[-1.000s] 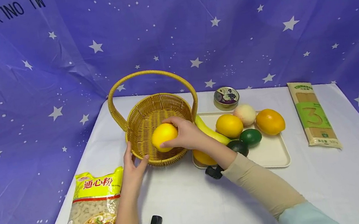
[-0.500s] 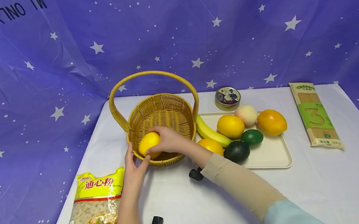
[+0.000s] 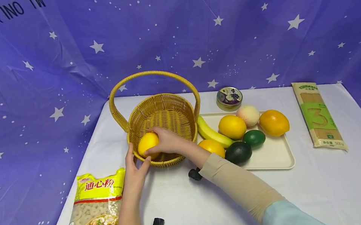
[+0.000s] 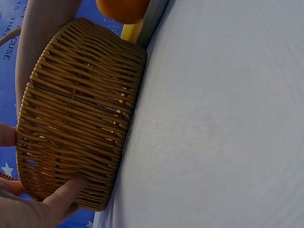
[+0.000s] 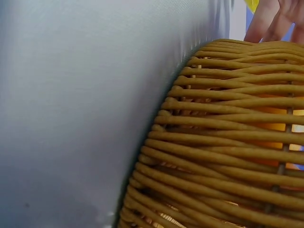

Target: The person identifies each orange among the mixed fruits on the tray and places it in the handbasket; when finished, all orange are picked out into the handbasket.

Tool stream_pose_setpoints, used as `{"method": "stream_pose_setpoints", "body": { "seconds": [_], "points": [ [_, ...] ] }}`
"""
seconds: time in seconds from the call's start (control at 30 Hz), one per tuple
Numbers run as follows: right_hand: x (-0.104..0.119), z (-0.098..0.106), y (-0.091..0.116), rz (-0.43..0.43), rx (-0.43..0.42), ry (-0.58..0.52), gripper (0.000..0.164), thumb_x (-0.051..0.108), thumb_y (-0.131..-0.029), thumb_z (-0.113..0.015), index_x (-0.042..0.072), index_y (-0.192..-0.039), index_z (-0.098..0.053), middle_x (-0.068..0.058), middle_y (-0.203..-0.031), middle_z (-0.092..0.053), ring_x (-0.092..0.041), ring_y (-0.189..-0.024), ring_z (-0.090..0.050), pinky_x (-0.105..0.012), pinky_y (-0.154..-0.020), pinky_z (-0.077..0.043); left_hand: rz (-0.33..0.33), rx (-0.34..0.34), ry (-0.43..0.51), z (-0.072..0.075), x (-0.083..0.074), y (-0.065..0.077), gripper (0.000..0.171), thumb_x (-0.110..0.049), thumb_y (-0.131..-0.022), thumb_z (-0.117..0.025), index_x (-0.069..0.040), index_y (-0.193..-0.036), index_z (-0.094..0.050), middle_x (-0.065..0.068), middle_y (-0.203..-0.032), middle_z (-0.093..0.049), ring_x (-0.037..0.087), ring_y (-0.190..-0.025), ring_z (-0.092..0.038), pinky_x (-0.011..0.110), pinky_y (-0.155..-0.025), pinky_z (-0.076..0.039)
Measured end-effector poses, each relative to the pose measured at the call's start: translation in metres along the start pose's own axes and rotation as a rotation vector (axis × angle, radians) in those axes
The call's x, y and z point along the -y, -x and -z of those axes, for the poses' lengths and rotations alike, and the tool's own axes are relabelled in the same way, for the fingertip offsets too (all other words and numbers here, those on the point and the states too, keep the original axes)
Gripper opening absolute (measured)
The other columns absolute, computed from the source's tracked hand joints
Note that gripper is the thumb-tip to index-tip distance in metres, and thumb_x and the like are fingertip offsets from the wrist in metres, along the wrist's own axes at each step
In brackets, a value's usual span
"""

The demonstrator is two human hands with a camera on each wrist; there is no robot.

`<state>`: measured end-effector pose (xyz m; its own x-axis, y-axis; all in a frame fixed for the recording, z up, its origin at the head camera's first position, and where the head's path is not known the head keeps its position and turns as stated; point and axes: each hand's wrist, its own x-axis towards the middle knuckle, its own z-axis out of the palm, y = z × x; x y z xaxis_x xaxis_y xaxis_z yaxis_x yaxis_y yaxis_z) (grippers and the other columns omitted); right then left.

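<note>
A wicker basket [image 3: 176, 104] with a tall arched handle stands on the white cloth. My left hand [image 3: 135, 173] grips its near left side, thumb and fingers spread at the rim; in the left wrist view a finger [image 4: 69, 192] lies along the woven outer wall. Inside the basket, at the near left, sits a rounded yellow-orange fruit [image 3: 145, 143] whose exact kind is unclear. Reaching in from the right, my right hand [image 3: 167, 141] holds that fruit, with the fingers over its top. In the right wrist view, the basket's wall [image 5: 228, 133] hides the right hand's work.
Right of the basket, a cream tray [image 3: 282, 156] bears a banana [image 3: 211, 132], a peach [image 3: 248, 115], a dark avocado [image 3: 238, 153], a green fruit [image 3: 254, 138] and several yellow-orange fruits. Around are a tin [image 3: 229, 98], a noodle packet [image 3: 319, 117] and a macaroni bag [image 3: 93, 215].
My right hand has carried the yellow-orange fruit left and down, from over the basket's middle to its near left inside. The left hand has stayed at the rim.
</note>
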<state>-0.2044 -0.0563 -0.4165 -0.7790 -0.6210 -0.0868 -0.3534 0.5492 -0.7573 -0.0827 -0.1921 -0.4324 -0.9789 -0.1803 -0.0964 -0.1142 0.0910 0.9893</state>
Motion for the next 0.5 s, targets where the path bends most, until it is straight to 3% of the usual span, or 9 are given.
{"method": "stream_pose_setpoints", "body": {
  "seconds": [0.5],
  "points": [
    [0.0046,0.0089,0.0094,0.022,-0.018,-0.021,0.077,0.038,-0.08,-0.078,0.011,-0.144,-0.044,-0.007,-0.142,-0.047,-0.022,-0.123,-0.05,-0.036,-0.098,-0.045,0.012,-0.005,0.015,-0.0009,-0.0002,-0.0008,0.082,-0.012,-0.098,-0.057,-0.02,-0.157,0.0,0.004,-0.16,0.006,0.027,-0.145,-0.007,0.04,-0.111,-0.028]
  ]
}}
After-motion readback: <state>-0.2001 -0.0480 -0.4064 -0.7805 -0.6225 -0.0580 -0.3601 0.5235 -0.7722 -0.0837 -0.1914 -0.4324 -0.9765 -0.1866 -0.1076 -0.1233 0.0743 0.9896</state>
